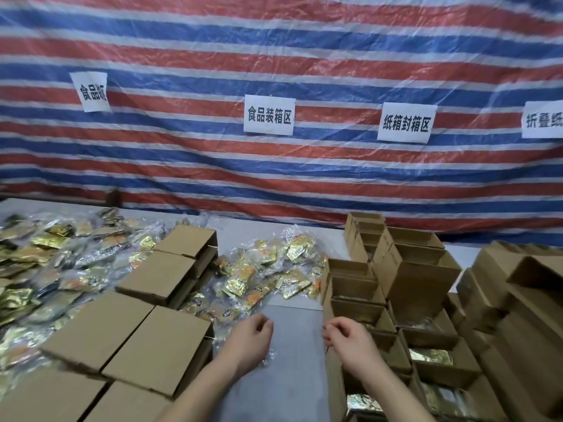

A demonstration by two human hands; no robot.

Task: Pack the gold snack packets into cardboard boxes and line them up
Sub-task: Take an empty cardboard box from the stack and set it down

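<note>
A pile of gold snack packets in clear wrap lies in the middle of the grey table. A bigger heap of packets covers the left side. Closed cardboard boxes stand in rows at the left front. Open cardboard boxes stand at the right, some with gold packets inside. My left hand hovers over the bare table with loosely curled fingers, holding nothing. My right hand hangs likewise at the edge of the open boxes, empty.
A red, blue and white striped tarp with paper signs hangs behind the table. More open boxes are stacked at the back right, and folded boxes fill the far right.
</note>
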